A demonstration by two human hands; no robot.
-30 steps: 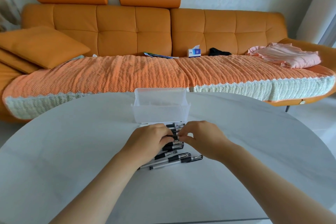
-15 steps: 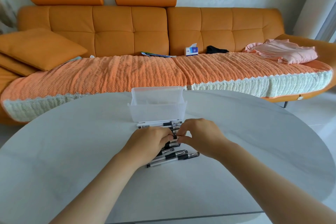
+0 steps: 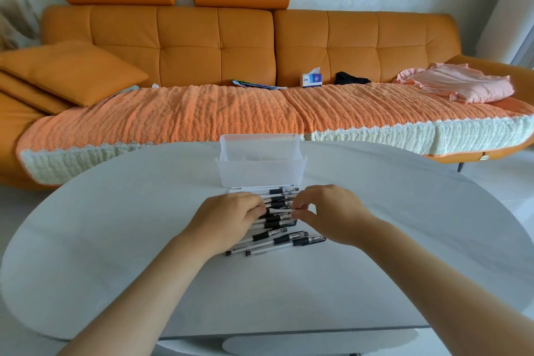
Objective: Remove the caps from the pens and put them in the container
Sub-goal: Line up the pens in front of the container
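Several black-and-clear capped pens [image 3: 277, 240] lie in a row on the white table [image 3: 115, 240], just in front of a translucent plastic container [image 3: 260, 173]. My left hand [image 3: 228, 220] and my right hand [image 3: 326, 211] meet over the row, both pinching one pen [image 3: 278, 212] held slightly above the others. The left fingers grip its black grip section, the right fingertips its cap end. The pen's barrel is hidden under my left hand. The container looks empty, though its ribbed wall blurs the inside.
An orange sofa [image 3: 216, 46] with a knitted throw stands right behind the table's far edge. On it lie a tissue box [image 3: 312, 79], pink clothes [image 3: 459, 87] and cushions [image 3: 72, 72]. The table's front edge runs under my forearms.
The camera view has shifted slightly. My hands stayed over the pen row, and one pen now shows between the fingertips of both hands.
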